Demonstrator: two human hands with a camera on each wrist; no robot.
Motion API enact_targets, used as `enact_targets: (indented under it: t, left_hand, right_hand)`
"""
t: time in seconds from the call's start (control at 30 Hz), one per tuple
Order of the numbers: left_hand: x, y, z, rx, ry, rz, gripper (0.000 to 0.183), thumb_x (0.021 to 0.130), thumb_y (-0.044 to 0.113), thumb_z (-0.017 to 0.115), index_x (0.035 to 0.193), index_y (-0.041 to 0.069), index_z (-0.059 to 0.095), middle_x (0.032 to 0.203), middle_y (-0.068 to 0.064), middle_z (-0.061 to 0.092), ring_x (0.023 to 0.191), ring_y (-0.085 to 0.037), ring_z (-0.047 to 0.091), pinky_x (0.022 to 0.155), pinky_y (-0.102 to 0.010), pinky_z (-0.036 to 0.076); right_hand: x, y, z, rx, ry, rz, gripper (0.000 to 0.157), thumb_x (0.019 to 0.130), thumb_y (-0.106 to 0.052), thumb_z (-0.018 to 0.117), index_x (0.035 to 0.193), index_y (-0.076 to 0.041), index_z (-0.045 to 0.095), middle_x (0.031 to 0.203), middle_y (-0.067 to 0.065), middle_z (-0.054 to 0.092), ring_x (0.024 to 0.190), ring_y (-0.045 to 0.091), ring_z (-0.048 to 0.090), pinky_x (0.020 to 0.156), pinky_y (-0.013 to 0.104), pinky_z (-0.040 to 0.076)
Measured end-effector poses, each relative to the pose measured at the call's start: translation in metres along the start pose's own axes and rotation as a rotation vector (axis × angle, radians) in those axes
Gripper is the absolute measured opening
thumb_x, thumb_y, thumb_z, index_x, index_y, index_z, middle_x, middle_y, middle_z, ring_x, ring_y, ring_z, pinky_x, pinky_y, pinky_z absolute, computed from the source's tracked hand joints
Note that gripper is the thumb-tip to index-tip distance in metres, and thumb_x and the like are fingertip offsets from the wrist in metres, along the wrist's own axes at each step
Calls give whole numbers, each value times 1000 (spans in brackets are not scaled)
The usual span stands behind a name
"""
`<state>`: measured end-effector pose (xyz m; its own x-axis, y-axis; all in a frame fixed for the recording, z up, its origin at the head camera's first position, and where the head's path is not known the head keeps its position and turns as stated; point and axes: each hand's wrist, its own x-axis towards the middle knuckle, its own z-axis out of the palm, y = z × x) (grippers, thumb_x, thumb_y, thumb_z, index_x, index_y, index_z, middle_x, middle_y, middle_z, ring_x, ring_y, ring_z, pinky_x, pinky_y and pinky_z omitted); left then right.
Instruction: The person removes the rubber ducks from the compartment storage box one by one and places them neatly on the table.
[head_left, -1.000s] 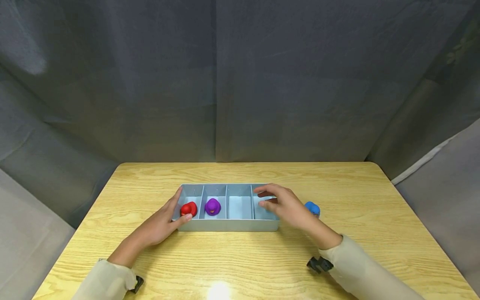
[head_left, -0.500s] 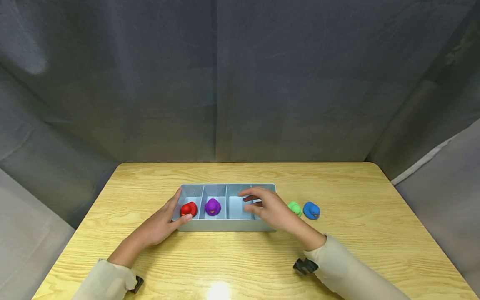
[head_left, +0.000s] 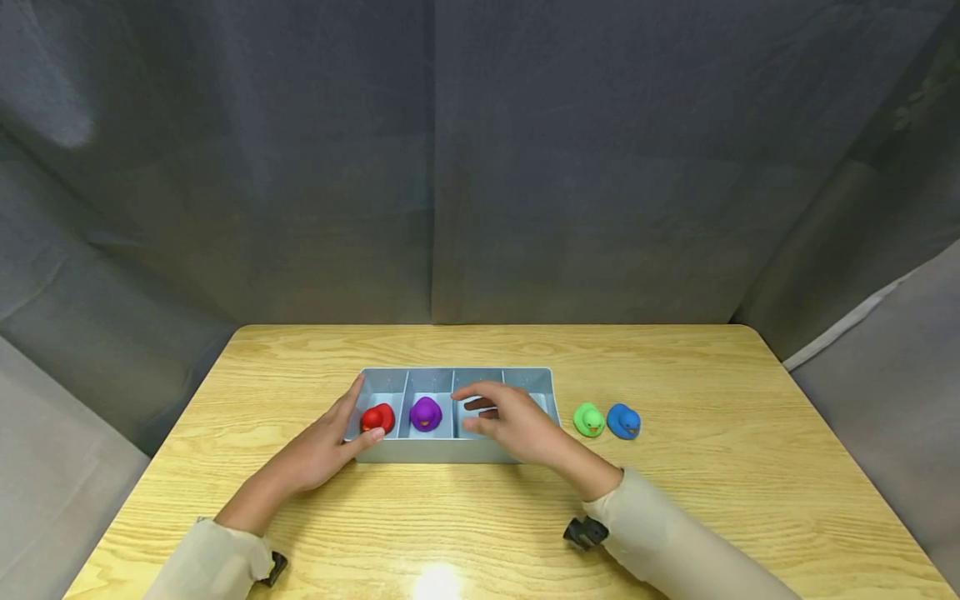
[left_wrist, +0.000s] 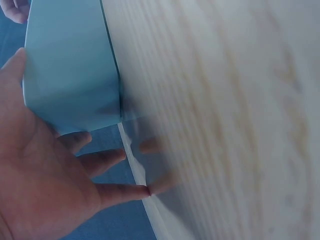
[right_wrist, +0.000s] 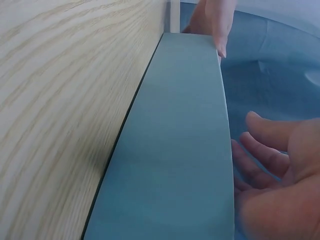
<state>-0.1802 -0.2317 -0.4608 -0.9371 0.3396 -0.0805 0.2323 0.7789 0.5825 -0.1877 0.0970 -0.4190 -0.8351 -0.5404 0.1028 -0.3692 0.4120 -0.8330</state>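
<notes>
Two in tray [head_left: 435, 451]: red duck [head_left: 378, 417], purple duck [head_left: 425, 414]
Desk [head_left: 420, 521]: green duck [head_left: 588, 420], blue duck [head_left: 623, 422]
Left hand [head_left: 324, 446]: spread, touching tray
Right hand [head_left: 517, 423]: loosely curved, empty, over tray

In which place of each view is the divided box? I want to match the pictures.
Head: the box is at lower middle.
Left wrist: upper left, front wall showing.
Right wrist: from upper middle down to the bottom edge.
Shared landmark: the left hand, at one end of the box.
</notes>
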Motion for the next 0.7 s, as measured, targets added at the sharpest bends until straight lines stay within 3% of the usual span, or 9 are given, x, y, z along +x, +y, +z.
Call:
enact_targets:
  t: [0.3,0.7]
  left_hand:
    - [0,1,0,1,-4,-5,96,100,67,49,167,25,-6,173,-14,12,151,-46,30,116,-68,30]
    - [-2,3,-2,-16,-17,-19,96,101,67,49,167,26,-7,172,-15,11,150,-48,30,115,-70,29]
  right_hand:
    - [14,-4,13,7,-36,-11,39,98,-5,70,136,0,63,138,16,64,129,41,60,107,52,49]
    - [28,-6,24,-102,-33,29,39,98,-12,71,136,-8,65,142,12,63,129,42,60,107,55,48]
